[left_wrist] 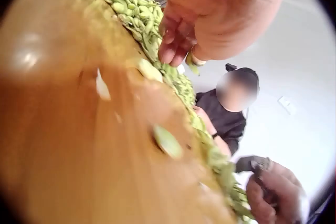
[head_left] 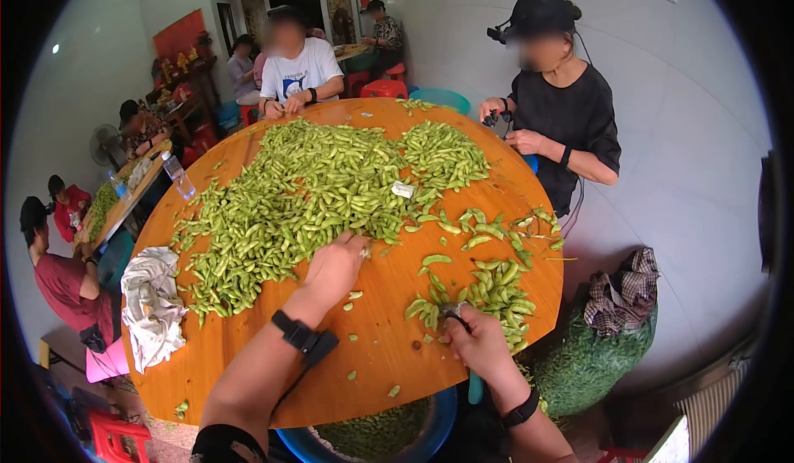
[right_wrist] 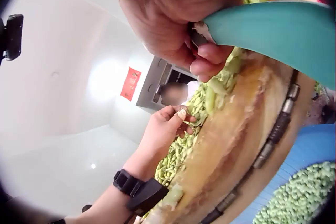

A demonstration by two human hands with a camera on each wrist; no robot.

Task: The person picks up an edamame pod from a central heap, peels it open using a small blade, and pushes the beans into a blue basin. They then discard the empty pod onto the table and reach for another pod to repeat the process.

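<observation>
At the near edge of a large heap of green soybean pods (head_left: 310,186), my left hand (head_left: 335,266) reaches in with its fingers bent downward. In the left wrist view a green pod (left_wrist: 192,66) shows between its thumb and fingertips. My right hand (head_left: 484,349) grips a tool with a teal handle (right_wrist: 262,24); its dark metal end lies by the fingers, and the tool's exact kind is hidden by the hand. That metal end is over a smaller group of pods (head_left: 496,293) on the table's right side.
Loose beans and shells dot the round wooden table (head_left: 380,364). Below its near edge sits a blue basin (head_left: 451,422) with shelled beans. A white cloth (head_left: 151,306) and a bottle (head_left: 178,175) lie left. A green net sack (head_left: 595,364) stands right; other people sit around.
</observation>
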